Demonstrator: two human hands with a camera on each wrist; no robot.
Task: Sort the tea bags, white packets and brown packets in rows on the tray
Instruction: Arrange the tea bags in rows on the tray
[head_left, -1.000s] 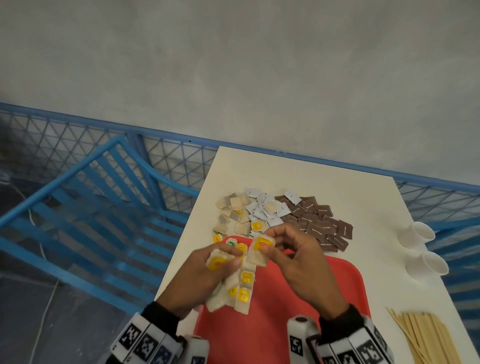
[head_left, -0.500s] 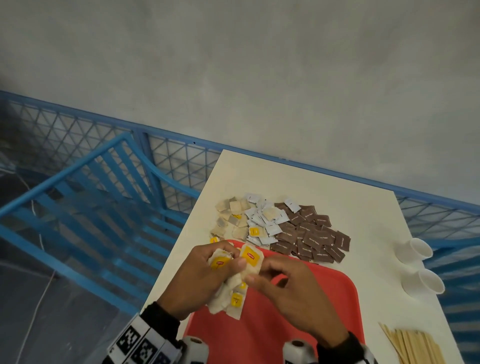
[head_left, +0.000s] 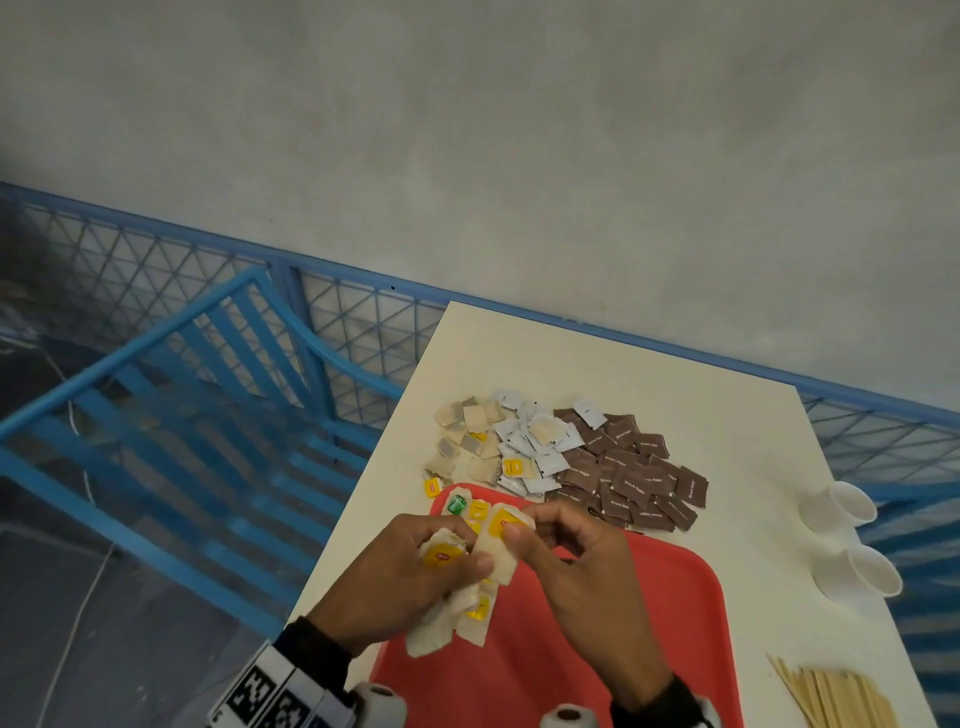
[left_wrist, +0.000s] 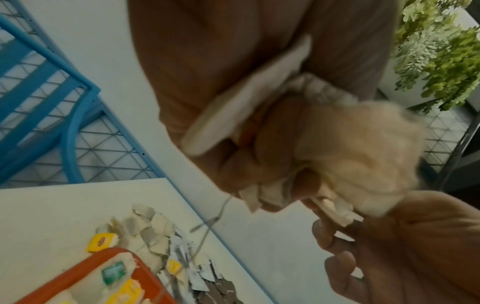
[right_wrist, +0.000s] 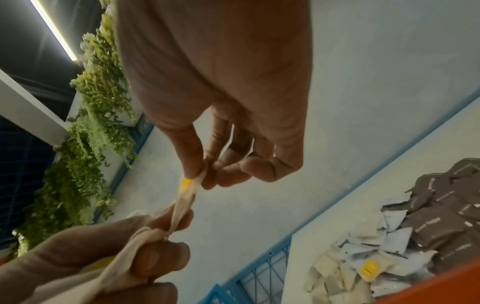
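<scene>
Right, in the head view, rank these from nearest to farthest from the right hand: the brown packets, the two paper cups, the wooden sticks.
From the right hand:
1. Brown packets, just beyond the fingertips, past the tray's far edge.
2. Paper cups, off to the right on the table.
3. Wooden sticks, at the table's near right corner. Cups and sticks are fairly close to call.

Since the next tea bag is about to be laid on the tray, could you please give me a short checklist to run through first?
1. Right hand pinches one tea bag: ok.
2. Left hand grips the bunch of tea bags: ok.
3. Pinched bag free of the bunch's strings: cannot tell.
4. Bare space on the red tray: ok.
5. Started row at the tray's far left corner to continue: ok.
6. White packets and brown packets sorted: not ok, piled on the table.
</scene>
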